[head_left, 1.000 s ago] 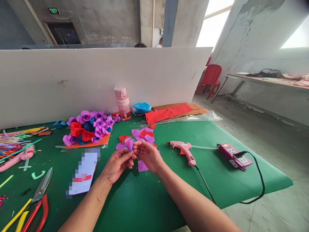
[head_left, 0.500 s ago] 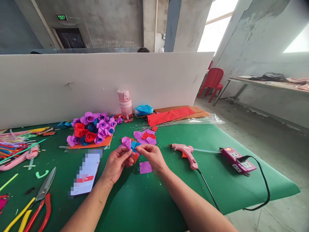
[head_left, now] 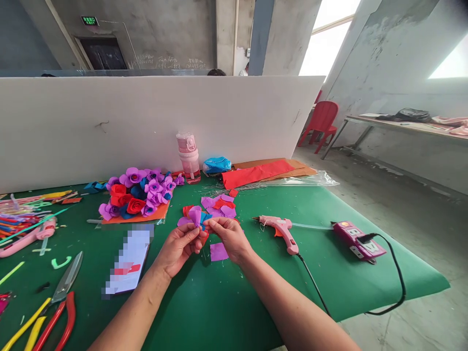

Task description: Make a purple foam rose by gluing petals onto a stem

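My left hand (head_left: 180,245) pinches a partly formed paper flower (head_left: 196,215) with purple petals and a blue part. From the other side, the fingertips of my right hand (head_left: 228,238) are closed on the same flower, at its blue part. My fingers cover its lower portion. Behind it lies a loose pile of purple and red paper petals (head_left: 221,205), and a single purple paper square (head_left: 219,252) rests just below my hands. To the right, a pink glue gun (head_left: 279,229) lies on its side, its nozzle pointing left.
Finished paper roses (head_left: 139,192) cluster at the left back. A phone (head_left: 130,261), scissors (head_left: 66,287) and a second pink glue gun (head_left: 31,239) lie on the left. A pink bottle (head_left: 189,158) stands by the white partition (head_left: 146,122). A purple power strip (head_left: 358,241) sits at the right.
The view has shifted slightly. Both hands stay pinched on the flower, and its purple petal stands a little more upright between my fingers.
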`<action>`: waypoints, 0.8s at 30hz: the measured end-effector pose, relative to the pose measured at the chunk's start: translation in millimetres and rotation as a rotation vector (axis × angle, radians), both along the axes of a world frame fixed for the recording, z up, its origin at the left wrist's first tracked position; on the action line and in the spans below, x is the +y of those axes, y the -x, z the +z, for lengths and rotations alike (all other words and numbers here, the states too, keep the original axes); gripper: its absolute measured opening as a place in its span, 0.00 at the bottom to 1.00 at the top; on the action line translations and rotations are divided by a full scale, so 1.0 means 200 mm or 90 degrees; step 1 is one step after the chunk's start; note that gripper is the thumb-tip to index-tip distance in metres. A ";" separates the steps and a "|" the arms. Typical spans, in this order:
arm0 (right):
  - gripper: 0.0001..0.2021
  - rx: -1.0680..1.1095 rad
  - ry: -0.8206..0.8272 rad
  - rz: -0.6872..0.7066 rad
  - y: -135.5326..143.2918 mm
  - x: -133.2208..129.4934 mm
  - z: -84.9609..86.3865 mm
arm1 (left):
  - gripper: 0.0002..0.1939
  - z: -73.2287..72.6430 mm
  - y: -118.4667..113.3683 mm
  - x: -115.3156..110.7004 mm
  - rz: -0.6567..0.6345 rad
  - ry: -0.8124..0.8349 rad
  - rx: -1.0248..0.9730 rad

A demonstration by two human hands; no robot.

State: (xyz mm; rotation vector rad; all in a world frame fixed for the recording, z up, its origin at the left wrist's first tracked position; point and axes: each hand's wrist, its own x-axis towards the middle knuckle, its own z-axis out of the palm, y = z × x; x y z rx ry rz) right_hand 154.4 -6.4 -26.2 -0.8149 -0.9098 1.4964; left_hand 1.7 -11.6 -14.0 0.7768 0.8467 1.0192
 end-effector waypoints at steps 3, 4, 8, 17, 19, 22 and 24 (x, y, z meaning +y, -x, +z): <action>0.13 0.009 0.006 0.014 0.00 0.00 -0.01 | 0.10 -0.01 0.00 0.00 0.003 0.002 -0.006; 0.13 0.002 0.006 0.013 0.00 0.00 -0.01 | 0.10 -0.01 0.00 0.01 0.005 0.005 -0.008; 0.10 -0.029 0.002 -0.008 0.00 -0.01 0.00 | 0.11 0.00 0.00 0.01 0.006 0.016 -0.015; 0.20 -0.025 -0.003 0.001 0.01 0.01 0.00 | 0.10 -0.01 0.00 0.01 -0.028 0.040 -0.011; 0.21 -0.024 -0.003 -0.020 0.01 0.01 -0.01 | 0.10 -0.02 0.00 0.01 -0.027 0.040 -0.008; 0.18 -0.031 -0.006 -0.042 0.00 0.01 0.00 | 0.10 -0.02 0.00 0.01 -0.028 0.038 -0.011; 0.14 -0.037 -0.011 -0.045 0.00 0.00 0.01 | 0.10 -0.02 0.00 0.01 -0.034 0.039 -0.016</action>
